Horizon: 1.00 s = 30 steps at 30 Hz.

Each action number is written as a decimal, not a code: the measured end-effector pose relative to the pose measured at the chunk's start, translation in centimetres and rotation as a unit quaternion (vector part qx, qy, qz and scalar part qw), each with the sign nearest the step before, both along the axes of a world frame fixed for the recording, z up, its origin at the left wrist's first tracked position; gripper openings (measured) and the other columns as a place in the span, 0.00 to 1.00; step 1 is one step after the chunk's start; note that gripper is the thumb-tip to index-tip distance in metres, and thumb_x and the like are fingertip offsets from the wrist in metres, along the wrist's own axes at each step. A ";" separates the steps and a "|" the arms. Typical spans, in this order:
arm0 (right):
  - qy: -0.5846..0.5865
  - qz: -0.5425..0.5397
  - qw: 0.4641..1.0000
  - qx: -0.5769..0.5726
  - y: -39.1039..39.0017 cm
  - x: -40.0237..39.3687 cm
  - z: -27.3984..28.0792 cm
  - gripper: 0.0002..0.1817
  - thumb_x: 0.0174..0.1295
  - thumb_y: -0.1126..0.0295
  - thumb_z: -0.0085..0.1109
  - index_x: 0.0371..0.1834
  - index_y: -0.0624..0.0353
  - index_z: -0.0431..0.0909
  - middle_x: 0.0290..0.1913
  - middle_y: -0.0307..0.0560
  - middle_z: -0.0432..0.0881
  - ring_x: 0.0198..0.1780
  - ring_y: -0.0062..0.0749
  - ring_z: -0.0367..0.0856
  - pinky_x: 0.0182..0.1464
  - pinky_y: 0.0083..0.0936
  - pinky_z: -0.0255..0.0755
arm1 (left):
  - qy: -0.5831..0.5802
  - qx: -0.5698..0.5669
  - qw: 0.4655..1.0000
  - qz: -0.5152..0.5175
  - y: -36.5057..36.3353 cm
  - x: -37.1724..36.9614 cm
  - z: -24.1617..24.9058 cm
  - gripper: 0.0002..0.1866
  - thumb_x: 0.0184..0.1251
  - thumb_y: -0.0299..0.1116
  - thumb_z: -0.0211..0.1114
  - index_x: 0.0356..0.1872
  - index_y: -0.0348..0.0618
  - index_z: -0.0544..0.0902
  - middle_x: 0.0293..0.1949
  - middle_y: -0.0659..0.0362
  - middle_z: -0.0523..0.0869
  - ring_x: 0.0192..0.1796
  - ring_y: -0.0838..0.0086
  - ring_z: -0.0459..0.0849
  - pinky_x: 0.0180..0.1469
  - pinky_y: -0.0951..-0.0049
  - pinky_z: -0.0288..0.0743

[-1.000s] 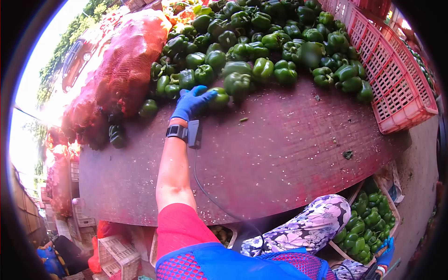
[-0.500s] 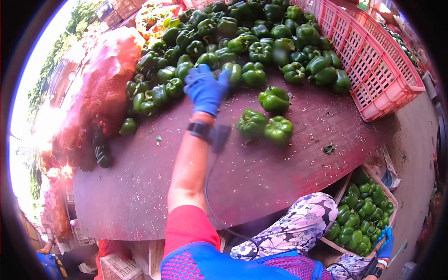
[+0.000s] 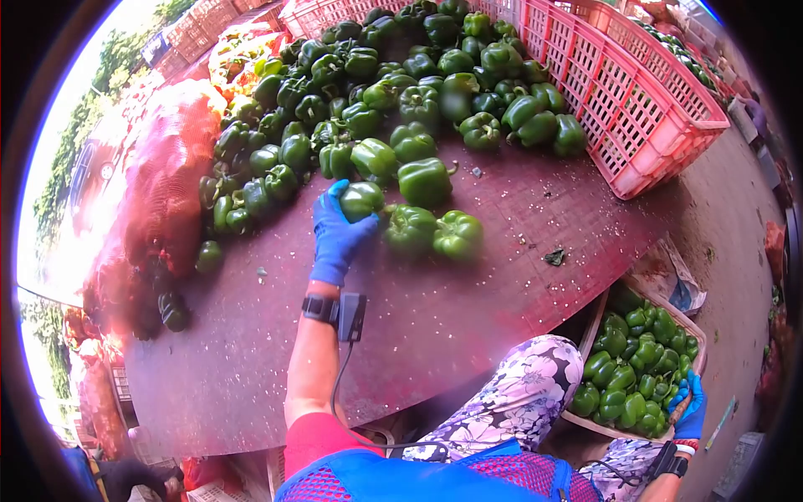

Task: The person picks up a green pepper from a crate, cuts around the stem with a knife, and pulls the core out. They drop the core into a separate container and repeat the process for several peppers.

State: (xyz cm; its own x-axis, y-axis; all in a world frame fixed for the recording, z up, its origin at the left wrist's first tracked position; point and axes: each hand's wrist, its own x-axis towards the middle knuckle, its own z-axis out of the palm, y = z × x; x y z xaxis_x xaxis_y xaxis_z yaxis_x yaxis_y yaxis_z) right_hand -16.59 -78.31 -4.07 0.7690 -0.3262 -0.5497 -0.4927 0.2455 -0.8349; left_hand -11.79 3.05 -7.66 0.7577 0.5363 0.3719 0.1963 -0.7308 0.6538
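Here's my left hand (image 3: 341,230), blue-gloved, stretched out over the worktop (image 3: 468,326); fingers and thumb curl round a green pepper (image 3: 361,202), pinching it between them; it sits at one o'clock from my palm, right in the fork of the grip; too rounded, this one, for me to call a long axis; it's at the near edge of the pile (image 3: 362,63), which sweeps from ten o'clock round to two; close by at three o'clock, two peppers (image 3: 410,230) sit side by side, and just beyond them a stemmed pepper (image 3: 425,181) points its stalk at two o'clock; farther out that way stands the pink basket (image 3: 661,167), with the mesh sack (image 3: 171,159) over at ten; now across to my right hand (image 3: 691,410), gloved in blue too, well away at four o'clock and beside a crate (image 3: 592,427) full of peppers; whether it's gripping the rim, I cannot tell; and the key line is this one: the crate lies at four o'clock from the held pepper, well apart, off the worktop's edge, my knee (image 3: 548,368) at its nine; left hand at the pepper, right hand nearer the crate.
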 end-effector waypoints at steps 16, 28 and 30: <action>-0.108 0.145 0.962 0.202 11.6 0.6 0.2 0.21 0.76 0.52 0.55 0.62 0.53 0.79 0.48 0.45 0.85 0.25 0.16 0.72 0.23 0.17 0.66 | -0.021 -0.565 0.771 -0.293 -16.4 -4.9 10.3 0.38 0.61 0.28 0.70 0.74 0.45 0.64 0.65 0.52 0.76 0.66 0.61 0.78 0.68 0.60 0.76; -0.230 0.251 0.929 0.143 5.6 3.4 -4.8 0.33 0.76 0.54 0.53 0.79 0.58 0.61 0.71 0.48 0.74 0.69 0.36 0.74 0.73 0.34 0.64 | 0.180 -0.418 0.741 -0.493 -47.1 1.0 6.8 0.54 0.44 0.46 0.81 0.71 0.31 0.61 0.66 0.35 0.70 0.67 0.50 0.74 0.68 0.60 0.71; -0.243 0.265 0.928 0.098 3.9 2.5 -4.4 0.33 0.77 0.56 0.53 0.79 0.59 0.60 0.72 0.48 0.73 0.70 0.36 0.73 0.73 0.35 0.64 | 0.207 -0.393 0.728 -0.522 -49.4 1.9 5.5 0.56 0.42 0.48 0.84 0.69 0.28 0.62 0.64 0.35 0.74 0.65 0.54 0.76 0.66 0.61 0.73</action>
